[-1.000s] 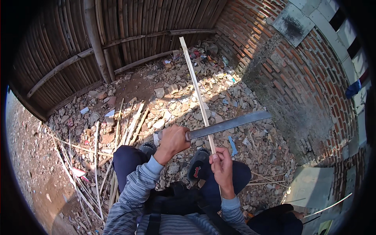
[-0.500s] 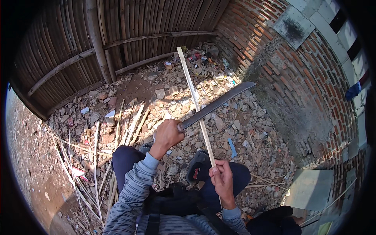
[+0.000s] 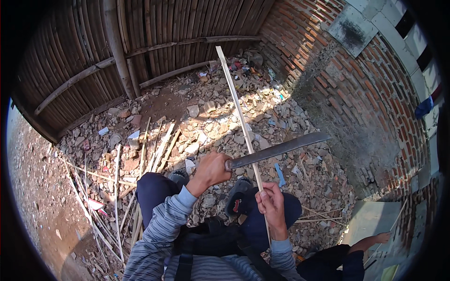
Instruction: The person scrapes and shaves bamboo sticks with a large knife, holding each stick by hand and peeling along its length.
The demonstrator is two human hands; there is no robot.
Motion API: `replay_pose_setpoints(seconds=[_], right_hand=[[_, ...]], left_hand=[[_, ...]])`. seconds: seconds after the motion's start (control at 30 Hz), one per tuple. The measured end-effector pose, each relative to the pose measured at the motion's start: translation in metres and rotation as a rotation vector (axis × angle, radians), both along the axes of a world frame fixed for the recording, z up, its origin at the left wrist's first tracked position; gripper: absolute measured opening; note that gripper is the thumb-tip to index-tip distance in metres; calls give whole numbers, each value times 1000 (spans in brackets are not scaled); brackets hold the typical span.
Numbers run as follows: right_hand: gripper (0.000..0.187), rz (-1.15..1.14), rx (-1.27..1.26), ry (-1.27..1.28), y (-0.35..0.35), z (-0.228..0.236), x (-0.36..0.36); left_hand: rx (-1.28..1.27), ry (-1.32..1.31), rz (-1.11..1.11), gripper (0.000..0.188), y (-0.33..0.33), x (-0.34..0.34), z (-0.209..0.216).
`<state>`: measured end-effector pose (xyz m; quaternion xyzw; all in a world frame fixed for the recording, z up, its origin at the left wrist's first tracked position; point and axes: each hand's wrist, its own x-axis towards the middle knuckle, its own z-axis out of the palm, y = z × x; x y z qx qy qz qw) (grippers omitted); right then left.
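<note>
The left hand [image 3: 213, 169] clenches the machete [image 3: 281, 150]; the right hand [image 3: 272, 201] grasps the strip [image 3: 239, 110], which extends forward above the rubble [image 3: 309, 187]. The machete has returned nearer the right hand, suggesting repeated strokes.

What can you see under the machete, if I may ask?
The strip passes under the machete, showing on both sides, with rubble farther below. Their parts directly behind the machete are covered and cannot be seen.

This is a rough outdoor yard, sunlit rubble [image 3: 204, 125] lying between a slatted wall [image 3: 173, 21] and a brick wall [image 3: 365, 89].
</note>
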<state>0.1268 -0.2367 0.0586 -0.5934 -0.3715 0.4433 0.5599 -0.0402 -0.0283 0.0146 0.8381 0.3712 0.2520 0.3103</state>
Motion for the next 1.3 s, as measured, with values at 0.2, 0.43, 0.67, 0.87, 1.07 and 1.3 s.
replay_pose_setpoints(seconds=[0.2, 0.43, 0.67, 0.87, 1.07, 1.3], right_hand=[[21, 28, -48, 43, -31, -1, -11], [21, 13, -23, 153, -11, -1, 1], [19, 51, -68, 195, -43, -9, -1], [22, 43, -24, 384, -3, -11, 15], [30, 108, -32, 619, 23, -22, 29], [33, 145, -39, 542, 36, -8, 16]], left_hand=[[16, 25, 229, 34, 30, -8, -11], [9, 34, 48, 31, 10, -2, 2], [-54, 45, 155, 32, 22, -11, -10], [5, 80, -48, 31, 0, -5, 1], [-1, 63, -69, 26, 0, -4, 2], [40, 69, -26, 26, 1, -5, -2]])
